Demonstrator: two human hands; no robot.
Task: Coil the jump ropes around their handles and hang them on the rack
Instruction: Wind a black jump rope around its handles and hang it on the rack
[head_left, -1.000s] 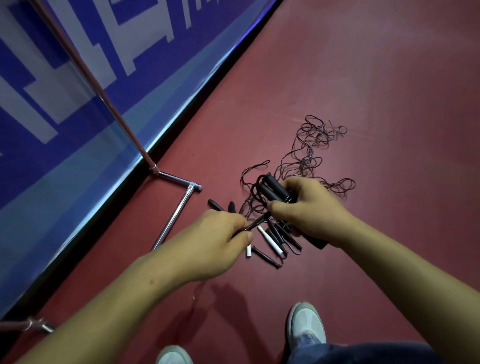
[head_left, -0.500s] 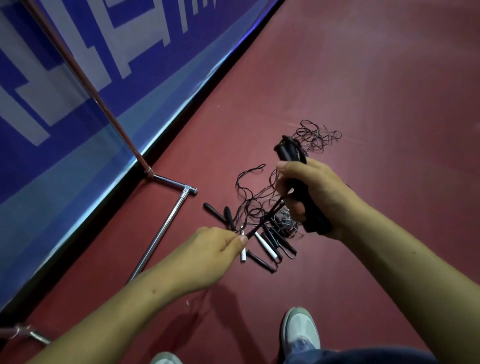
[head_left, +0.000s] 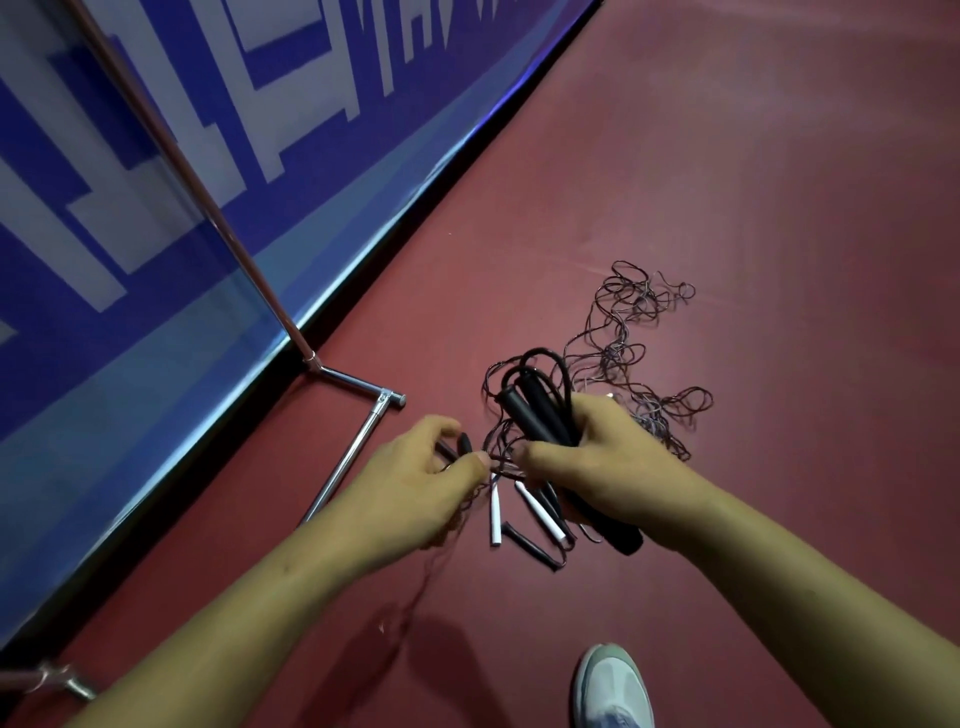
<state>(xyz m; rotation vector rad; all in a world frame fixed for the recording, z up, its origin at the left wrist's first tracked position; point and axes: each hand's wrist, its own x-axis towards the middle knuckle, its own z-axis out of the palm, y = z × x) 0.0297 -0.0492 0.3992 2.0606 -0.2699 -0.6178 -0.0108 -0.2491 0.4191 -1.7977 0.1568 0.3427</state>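
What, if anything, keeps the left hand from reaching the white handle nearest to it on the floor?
Probably yes, it can reach. The white handle lies uncovered on the floor beside the left hand. But that hand pinches a thin rope, so it would have to release first.

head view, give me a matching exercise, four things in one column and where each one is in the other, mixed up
Column one:
1. black handles
2. white handle
3. thin cord
4. rack foot

Column two:
a. on the red floor beside the blue banner
b. pinched by the left hand
c. gripped in the right hand
d. lying loose on the floor, in neither hand

Pairs: 1-c, 2-d, 3-b, 4-a
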